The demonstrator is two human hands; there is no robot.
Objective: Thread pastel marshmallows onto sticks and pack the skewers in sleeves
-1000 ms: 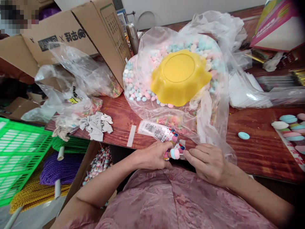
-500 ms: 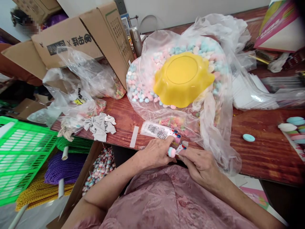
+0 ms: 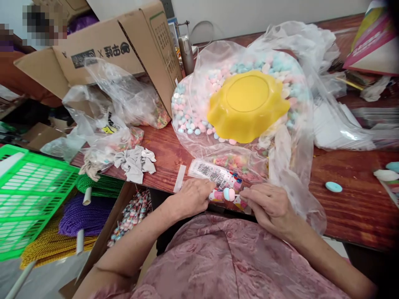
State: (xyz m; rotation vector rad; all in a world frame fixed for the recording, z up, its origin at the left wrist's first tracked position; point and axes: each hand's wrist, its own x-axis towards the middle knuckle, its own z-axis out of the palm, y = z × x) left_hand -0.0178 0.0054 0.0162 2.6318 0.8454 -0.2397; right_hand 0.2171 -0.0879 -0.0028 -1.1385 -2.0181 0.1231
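My left hand (image 3: 197,195) is closed, pinching the edge of a small printed plastic wrapper (image 3: 216,195) with pink and dotted parts. My right hand (image 3: 268,202) pinches the short stick of a lollipop, fingertips pressed together. The round pink-and-blue candy head of the lollipop (image 3: 229,194) lies over the wrapper, between my two hands. Just beyond them, a flat pile of clear printed bags (image 3: 204,169) with code squares rests on the table edge. A strip of white paper (image 3: 180,178) lies left of that pile.
Behind the hands, a yellow scalloped bowl (image 3: 247,93) sits upside down on a clear bag of pastel candies (image 3: 190,118). Crumpled grey cloth (image 3: 134,162), a cardboard box (image 3: 152,54) and a green basket (image 3: 31,199) are at left. One blue candy disc (image 3: 333,187) lies at right.
My hands have moved slightly apart. The lollipop's candy head has turned and now lies across the wrapper, which shows more between my hands. The view has shifted slightly.
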